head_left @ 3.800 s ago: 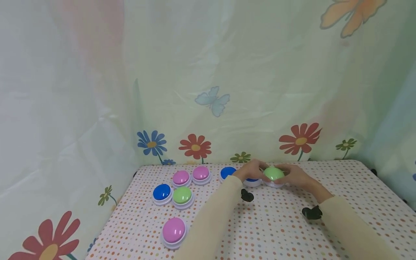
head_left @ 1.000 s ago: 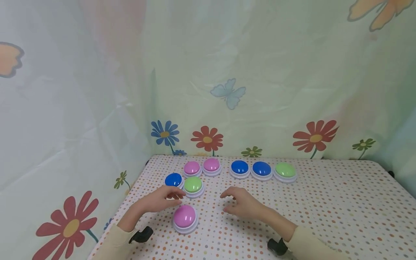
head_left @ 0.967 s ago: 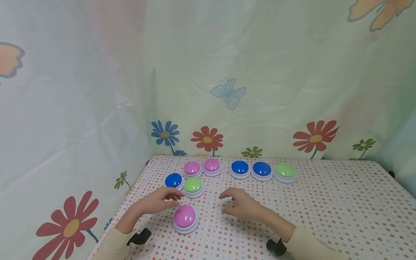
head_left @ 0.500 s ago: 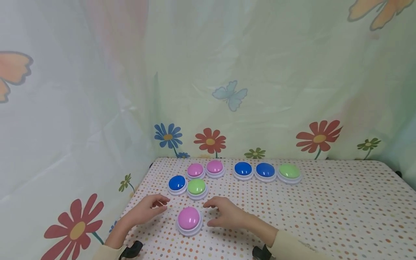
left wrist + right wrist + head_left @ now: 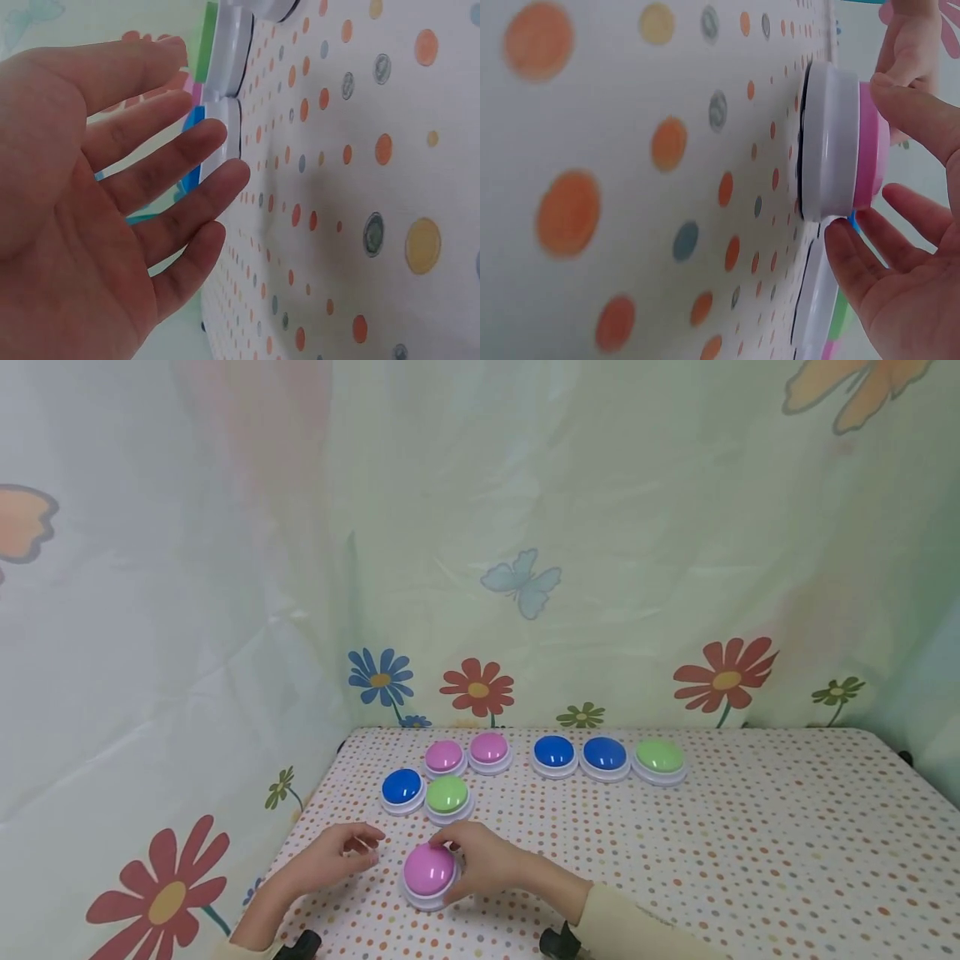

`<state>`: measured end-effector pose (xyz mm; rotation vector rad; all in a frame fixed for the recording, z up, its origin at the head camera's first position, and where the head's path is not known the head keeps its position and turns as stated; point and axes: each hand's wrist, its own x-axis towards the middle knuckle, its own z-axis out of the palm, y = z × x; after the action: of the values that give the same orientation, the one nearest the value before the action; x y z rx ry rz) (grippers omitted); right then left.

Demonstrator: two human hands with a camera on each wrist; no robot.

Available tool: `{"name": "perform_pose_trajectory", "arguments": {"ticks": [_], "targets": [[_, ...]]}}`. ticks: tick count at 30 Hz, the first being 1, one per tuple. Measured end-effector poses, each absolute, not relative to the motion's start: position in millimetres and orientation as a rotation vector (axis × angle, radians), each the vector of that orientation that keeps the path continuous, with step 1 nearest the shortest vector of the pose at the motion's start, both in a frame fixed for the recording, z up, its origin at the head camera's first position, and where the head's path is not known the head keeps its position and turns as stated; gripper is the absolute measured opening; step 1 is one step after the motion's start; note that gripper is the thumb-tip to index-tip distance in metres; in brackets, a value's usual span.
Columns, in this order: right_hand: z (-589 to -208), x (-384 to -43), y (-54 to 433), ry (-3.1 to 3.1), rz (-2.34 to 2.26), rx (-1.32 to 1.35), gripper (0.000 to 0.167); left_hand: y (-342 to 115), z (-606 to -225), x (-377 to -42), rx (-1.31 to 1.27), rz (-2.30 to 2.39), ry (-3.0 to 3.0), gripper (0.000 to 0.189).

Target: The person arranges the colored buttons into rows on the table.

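A pink domed push button (image 5: 427, 870) on a white round base sits near the front of the dotted table. My right hand (image 5: 487, 860) holds it from the right, fingers at its far side and thumb at its near side. In the right wrist view, thumb and fingers of that hand (image 5: 907, 277) span the white base (image 5: 831, 142), which appears to be on the table. To the button's left, apart from it, my left hand (image 5: 326, 860) hovers with nothing in it. Its fingers (image 5: 180, 176) are spread and relaxed in the left wrist view.
Behind the hands stand a blue button (image 5: 402, 787), a green button (image 5: 447, 795) and two pink ones (image 5: 444, 756), set close together. Farther right, two blue buttons (image 5: 554, 752) and a green one (image 5: 660, 757) form a row near the printed backdrop (image 5: 600, 527).
Both hands left the green button at the back right and came to the front left. My right hand then moved left onto the front pink button; the left hand drew back slightly.
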<state>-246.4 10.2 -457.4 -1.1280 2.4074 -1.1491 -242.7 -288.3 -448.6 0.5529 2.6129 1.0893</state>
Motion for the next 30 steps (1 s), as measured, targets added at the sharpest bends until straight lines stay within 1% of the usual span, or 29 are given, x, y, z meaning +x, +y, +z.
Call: {"name": "perform_pose_trajectory", "arguments": {"ticks": [5,10,17,23,30], "targets": [[-460.8,-245.5,1.2,2.434,-1.133,-1.046,0.074,-288.4,-455.4,-241.4,0.568,1.125,2.566,0.031],[-468.0,-248.7,-3.8,2.446,-1.130,-0.974,0.077,-285.0,-459.3,-241.0,0.581,1.166,2.473,0.037],[-470.8,-253.3,-6.2,2.406,-1.207,-0.929,0.070,-273.3,-456.5,-241.2,0.595,1.181,2.413,0.051],[-469.0,-252.2,-3.7,2.353,-1.289,-0.890,0.063,-260.5,-459.6,-238.9,0.642,1.183,2.419,0.057],[-467.8,-250.6,2.1,2.334,-1.345,-0.907,0.058,-242.1,-464.3,-235.1,0.703,1.227,2.409,0.064]]}}
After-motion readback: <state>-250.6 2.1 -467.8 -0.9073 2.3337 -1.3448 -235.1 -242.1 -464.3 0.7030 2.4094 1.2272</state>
